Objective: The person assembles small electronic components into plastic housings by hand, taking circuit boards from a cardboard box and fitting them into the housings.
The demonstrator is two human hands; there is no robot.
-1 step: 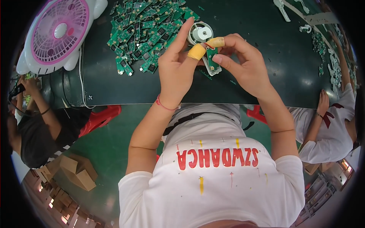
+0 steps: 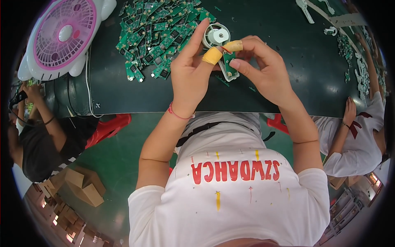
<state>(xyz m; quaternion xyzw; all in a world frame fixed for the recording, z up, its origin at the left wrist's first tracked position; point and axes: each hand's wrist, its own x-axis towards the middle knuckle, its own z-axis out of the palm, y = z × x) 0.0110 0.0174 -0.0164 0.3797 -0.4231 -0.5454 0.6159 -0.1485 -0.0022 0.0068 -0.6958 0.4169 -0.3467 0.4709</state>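
Over the table's near part, my left hand [image 2: 191, 68] grips a small white fan housing [image 2: 210, 38] with a round head, a motor in its middle and a short handle. A narrow green circuit board [image 2: 231, 68] lies along the handle. My left thumb, wrapped in yellow tape, presses near red and dark wires [image 2: 225, 50] where head meets handle. My right hand [image 2: 267, 68] is closed at the board; its yellow-taped index finger is by the wires and its thumb touches the board's edge. The other right fingers curl behind, partly hidden.
A heap of green circuit boards [image 2: 152, 39] lies left of my hands. Further left stands a pink and white fan [image 2: 63, 35] with a white cable [image 2: 88, 82]. White plastic parts [image 2: 305, 11] lie at far right. People sit on both sides; a red stool [image 2: 109, 129] is at left.
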